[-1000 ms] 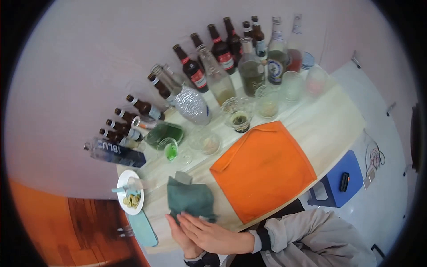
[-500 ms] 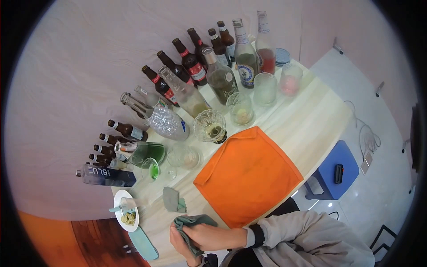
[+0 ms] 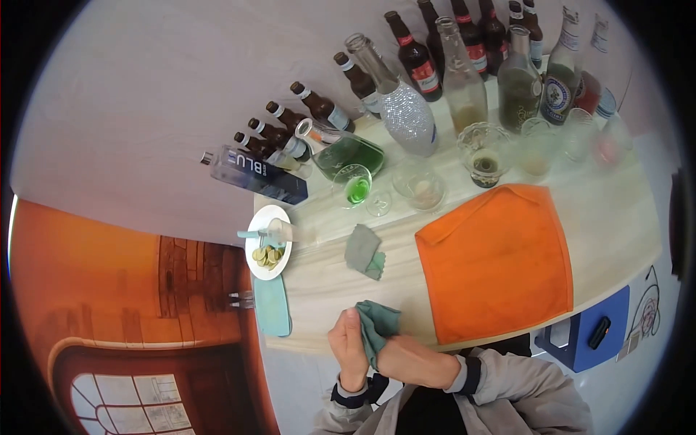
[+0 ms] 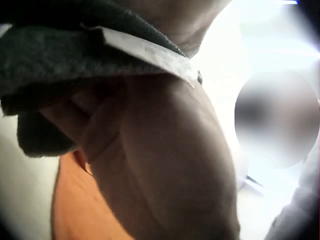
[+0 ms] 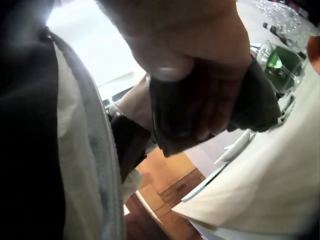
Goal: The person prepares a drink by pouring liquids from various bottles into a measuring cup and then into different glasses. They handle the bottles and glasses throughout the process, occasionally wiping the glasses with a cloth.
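A dark green cloth [image 3: 378, 325] is bunched between my two hands, over the table's near edge. My right hand [image 3: 417, 360] grips it from the right; in the right wrist view its fingers [image 5: 212, 102] curl over the cloth. My left hand [image 3: 349, 351] holds the other side, thumb upward. In the left wrist view the cloth [image 4: 65, 60] crosses the palm, with a pale label on its hem, and hides some of the fingers. Farther in on the table lies a small folded grey-green cloth [image 3: 362, 250].
An orange cloth [image 3: 500, 268] lies spread at the right. Glasses, a green-filled decanter [image 3: 348, 156] and several bottles stand along the back. At the left are a white plate [image 3: 254, 263] with sliced pieces and a pale teal mat [image 3: 272, 308]. A blue stool [image 3: 587, 341] stands below the table.
The hands were pressed together beside the green cloth on the table; now they hold it between them, off its former place. The head view has swung about, shifting the whole scene.
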Action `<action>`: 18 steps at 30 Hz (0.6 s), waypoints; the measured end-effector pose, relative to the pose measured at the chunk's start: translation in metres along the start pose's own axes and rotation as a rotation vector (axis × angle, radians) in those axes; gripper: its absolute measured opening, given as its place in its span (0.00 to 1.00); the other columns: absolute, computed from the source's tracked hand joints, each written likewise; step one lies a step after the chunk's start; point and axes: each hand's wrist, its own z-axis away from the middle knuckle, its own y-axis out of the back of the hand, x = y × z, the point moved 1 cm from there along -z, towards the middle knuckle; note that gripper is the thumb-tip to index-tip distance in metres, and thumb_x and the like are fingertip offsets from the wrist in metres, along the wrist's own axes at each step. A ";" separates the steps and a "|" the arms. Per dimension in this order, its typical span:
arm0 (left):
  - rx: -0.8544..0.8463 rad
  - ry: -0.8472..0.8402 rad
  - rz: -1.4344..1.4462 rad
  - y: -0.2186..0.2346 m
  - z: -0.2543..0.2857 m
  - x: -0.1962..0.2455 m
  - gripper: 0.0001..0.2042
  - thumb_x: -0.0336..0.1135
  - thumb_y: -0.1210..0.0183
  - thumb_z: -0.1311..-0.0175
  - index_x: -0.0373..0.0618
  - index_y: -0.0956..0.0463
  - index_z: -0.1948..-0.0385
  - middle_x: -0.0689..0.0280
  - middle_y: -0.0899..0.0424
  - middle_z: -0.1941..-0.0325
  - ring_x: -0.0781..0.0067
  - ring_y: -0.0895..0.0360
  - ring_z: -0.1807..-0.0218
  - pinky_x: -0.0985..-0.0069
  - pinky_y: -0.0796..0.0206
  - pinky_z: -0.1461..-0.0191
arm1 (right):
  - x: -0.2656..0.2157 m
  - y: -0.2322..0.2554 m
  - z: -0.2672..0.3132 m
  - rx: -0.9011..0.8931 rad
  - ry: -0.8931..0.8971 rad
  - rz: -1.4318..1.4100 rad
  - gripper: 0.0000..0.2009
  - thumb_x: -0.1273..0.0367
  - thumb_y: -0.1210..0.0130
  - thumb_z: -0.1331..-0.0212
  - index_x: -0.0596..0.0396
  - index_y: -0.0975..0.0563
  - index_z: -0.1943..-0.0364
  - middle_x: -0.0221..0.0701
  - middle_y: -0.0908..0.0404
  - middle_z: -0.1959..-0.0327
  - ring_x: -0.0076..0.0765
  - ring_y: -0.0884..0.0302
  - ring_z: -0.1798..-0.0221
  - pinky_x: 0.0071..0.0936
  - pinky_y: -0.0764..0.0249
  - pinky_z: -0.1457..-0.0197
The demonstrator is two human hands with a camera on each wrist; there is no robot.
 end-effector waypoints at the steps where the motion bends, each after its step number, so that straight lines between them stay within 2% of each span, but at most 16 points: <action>1: 0.006 0.000 0.000 0.005 0.001 0.002 0.22 0.42 0.53 0.16 0.35 0.25 0.70 0.70 0.24 0.75 0.81 0.34 0.69 0.75 0.38 0.65 | 0.001 -0.004 -0.001 -0.005 0.004 0.001 0.12 0.78 0.49 0.40 0.65 0.27 0.52 0.50 0.22 0.62 0.58 0.20 0.61 0.46 0.24 0.61; 3: 0.078 -0.160 -0.183 0.017 0.004 0.004 0.21 0.41 0.54 0.15 0.35 0.24 0.70 0.66 0.26 0.79 0.80 0.35 0.72 0.72 0.39 0.68 | 0.002 -0.011 -0.004 0.129 0.254 -0.134 0.14 0.78 0.49 0.40 0.67 0.27 0.50 0.50 0.21 0.63 0.61 0.20 0.63 0.46 0.24 0.61; 4: 0.128 -0.259 -0.296 0.023 0.003 0.000 0.22 0.40 0.55 0.15 0.35 0.26 0.72 0.61 0.29 0.82 0.78 0.36 0.76 0.69 0.40 0.72 | -0.025 0.022 -0.002 -0.268 0.186 0.283 0.17 0.78 0.52 0.37 0.69 0.28 0.43 0.52 0.20 0.56 0.60 0.19 0.58 0.45 0.23 0.57; 5: 0.127 -0.255 -0.298 0.029 -0.003 -0.001 0.22 0.40 0.55 0.15 0.35 0.26 0.72 0.61 0.29 0.82 0.78 0.36 0.76 0.69 0.40 0.72 | -0.026 0.016 -0.003 -0.270 0.186 0.279 0.17 0.78 0.52 0.37 0.69 0.28 0.43 0.52 0.20 0.56 0.60 0.19 0.58 0.45 0.23 0.57; 7: 0.284 -0.269 -0.402 0.045 -0.016 -0.003 0.22 0.40 0.55 0.15 0.35 0.28 0.73 0.59 0.30 0.82 0.73 0.35 0.78 0.66 0.40 0.72 | -0.027 -0.010 0.001 0.068 0.112 -0.420 0.21 0.79 0.51 0.37 0.72 0.30 0.39 0.62 0.24 0.42 0.63 0.18 0.50 0.45 0.20 0.50; 8: 0.328 -0.258 -0.456 0.053 -0.023 -0.007 0.21 0.40 0.54 0.16 0.36 0.29 0.73 0.58 0.29 0.82 0.68 0.34 0.78 0.64 0.39 0.72 | -0.025 -0.020 -0.003 0.276 0.261 -0.523 0.25 0.77 0.48 0.32 0.67 0.34 0.31 0.56 0.31 0.30 0.59 0.20 0.40 0.39 0.20 0.40; 9: 0.326 -0.259 -0.457 0.061 -0.035 -0.017 0.21 0.40 0.54 0.16 0.36 0.29 0.73 0.58 0.29 0.82 0.68 0.34 0.78 0.64 0.39 0.72 | -0.019 -0.022 0.000 0.279 0.262 -0.524 0.25 0.77 0.48 0.32 0.67 0.34 0.31 0.56 0.31 0.30 0.59 0.20 0.40 0.39 0.20 0.40; 11: 0.295 -0.275 -0.669 0.075 -0.060 -0.029 0.19 0.40 0.52 0.16 0.36 0.26 0.70 0.56 0.25 0.81 0.63 0.33 0.79 0.62 0.40 0.72 | -0.012 -0.009 0.013 0.236 0.327 -0.440 0.22 0.71 0.44 0.28 0.63 0.30 0.33 0.47 0.28 0.28 0.54 0.22 0.34 0.35 0.23 0.33; 12: 0.188 -0.153 -0.698 0.082 -0.068 -0.027 0.13 0.37 0.46 0.20 0.35 0.22 0.57 0.50 0.16 0.69 0.59 0.21 0.69 0.64 0.29 0.63 | -0.010 -0.002 0.025 0.293 0.223 -0.425 0.18 0.67 0.41 0.27 0.61 0.24 0.39 0.41 0.24 0.31 0.50 0.20 0.35 0.36 0.23 0.34; 13: 0.186 -0.153 -0.695 0.086 -0.079 -0.033 0.13 0.37 0.46 0.20 0.35 0.22 0.57 0.50 0.16 0.69 0.59 0.21 0.69 0.64 0.29 0.63 | -0.009 0.011 0.037 0.319 0.151 -0.440 0.15 0.68 0.40 0.28 0.62 0.21 0.44 0.41 0.21 0.35 0.50 0.19 0.38 0.36 0.22 0.36; 14: 0.185 -0.224 -0.637 0.091 -0.094 -0.048 0.13 0.34 0.42 0.23 0.33 0.25 0.48 0.48 0.16 0.58 0.57 0.19 0.58 0.64 0.27 0.52 | -0.007 0.028 0.049 0.343 0.078 -0.452 0.12 0.68 0.39 0.29 0.62 0.18 0.48 0.41 0.18 0.38 0.49 0.17 0.41 0.36 0.20 0.37; 15: 0.187 -0.294 -0.578 0.093 -0.109 -0.062 0.20 0.31 0.37 0.27 0.32 0.28 0.39 0.46 0.16 0.46 0.55 0.17 0.47 0.64 0.26 0.42 | -0.006 0.043 0.062 0.413 0.021 -0.418 0.11 0.70 0.38 0.31 0.62 0.18 0.51 0.41 0.16 0.42 0.48 0.15 0.44 0.36 0.19 0.40; 16: 0.196 -0.288 -0.574 0.091 -0.127 -0.070 0.20 0.31 0.37 0.27 0.32 0.28 0.39 0.46 0.16 0.46 0.55 0.17 0.47 0.64 0.26 0.42 | -0.006 0.058 0.076 0.478 -0.034 -0.385 0.09 0.71 0.36 0.32 0.62 0.17 0.53 0.40 0.14 0.46 0.47 0.13 0.48 0.35 0.18 0.43; 18: 0.202 -0.126 -0.055 0.084 -0.169 -0.083 0.34 0.25 0.30 0.36 0.30 0.38 0.30 0.46 0.26 0.30 0.53 0.25 0.31 0.62 0.35 0.26 | -0.008 0.088 0.100 0.608 -0.164 -0.207 0.08 0.73 0.35 0.35 0.61 0.16 0.54 0.41 0.12 0.51 0.46 0.12 0.51 0.34 0.17 0.46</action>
